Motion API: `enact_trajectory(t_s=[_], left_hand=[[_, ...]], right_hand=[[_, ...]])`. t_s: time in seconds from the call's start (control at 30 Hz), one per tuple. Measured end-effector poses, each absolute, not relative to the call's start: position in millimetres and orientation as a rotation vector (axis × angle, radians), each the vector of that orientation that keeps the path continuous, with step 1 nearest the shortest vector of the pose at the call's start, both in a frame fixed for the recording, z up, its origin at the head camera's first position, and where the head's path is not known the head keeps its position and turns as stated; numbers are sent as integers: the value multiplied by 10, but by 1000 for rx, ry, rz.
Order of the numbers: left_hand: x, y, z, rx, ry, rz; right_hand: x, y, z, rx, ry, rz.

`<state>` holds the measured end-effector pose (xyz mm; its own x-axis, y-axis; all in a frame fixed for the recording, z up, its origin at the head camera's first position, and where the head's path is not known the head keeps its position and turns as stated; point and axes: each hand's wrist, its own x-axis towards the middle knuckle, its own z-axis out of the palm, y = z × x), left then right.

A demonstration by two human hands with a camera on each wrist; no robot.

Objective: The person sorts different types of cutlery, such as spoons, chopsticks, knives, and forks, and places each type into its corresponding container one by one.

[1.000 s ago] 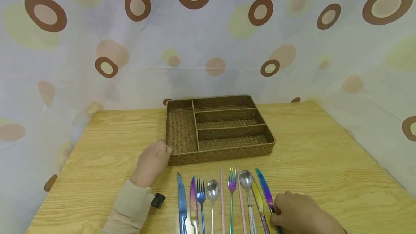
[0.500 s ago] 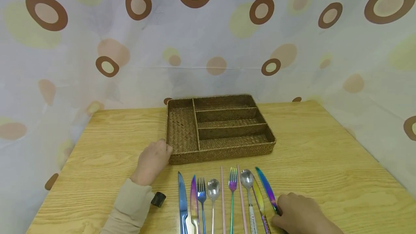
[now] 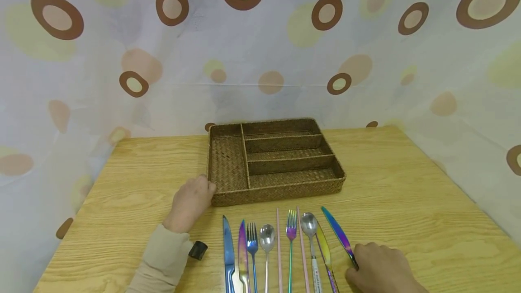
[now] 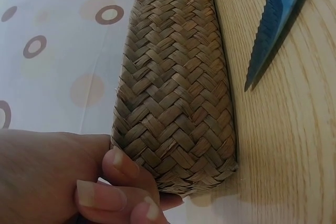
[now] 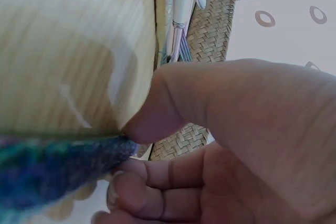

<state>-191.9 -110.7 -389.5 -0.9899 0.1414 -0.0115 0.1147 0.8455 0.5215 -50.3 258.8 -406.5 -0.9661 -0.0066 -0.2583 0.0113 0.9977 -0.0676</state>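
Note:
A woven cutlery tray [image 3: 277,193] with several compartments stands at the back of the table. My left hand [image 3: 191,202] grips its near left corner; in the left wrist view the curled fingers [image 4: 105,195] lie against the woven end wall. At the right end of the cutlery row, my right hand [image 3: 382,268] pinches the handle of a rainbow-coloured table knife [image 3: 338,229], its blade pointing away and to the left. The right wrist view shows the patterned handle [image 5: 58,166] between thumb and fingers. Beside it lies a gold-and-purple knife [image 3: 323,248].
In front of the tray lie a blue knife [image 3: 229,243], a purple knife [image 3: 243,248], a blue fork [image 3: 252,243], a spoon [image 3: 267,238], pink chopsticks [image 3: 278,248], a rainbow fork [image 3: 291,229] and a white-handled spoon [image 3: 309,225]. A small black object [image 3: 198,250] sits by the left sleeve.
My right hand has shifted slightly right with the rainbow-coloured knife, whose handle has swung away from the gold-and-purple knife. The left hand and tray have stayed in place.

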Motion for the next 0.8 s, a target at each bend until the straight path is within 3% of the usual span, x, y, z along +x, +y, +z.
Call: enact_trajectory(t_s=[0.8], left_hand=[[-1926,-1104,-3890,191,2948,832]], right_hand=[[-575,2606,-3986,-99,2991,-292]])
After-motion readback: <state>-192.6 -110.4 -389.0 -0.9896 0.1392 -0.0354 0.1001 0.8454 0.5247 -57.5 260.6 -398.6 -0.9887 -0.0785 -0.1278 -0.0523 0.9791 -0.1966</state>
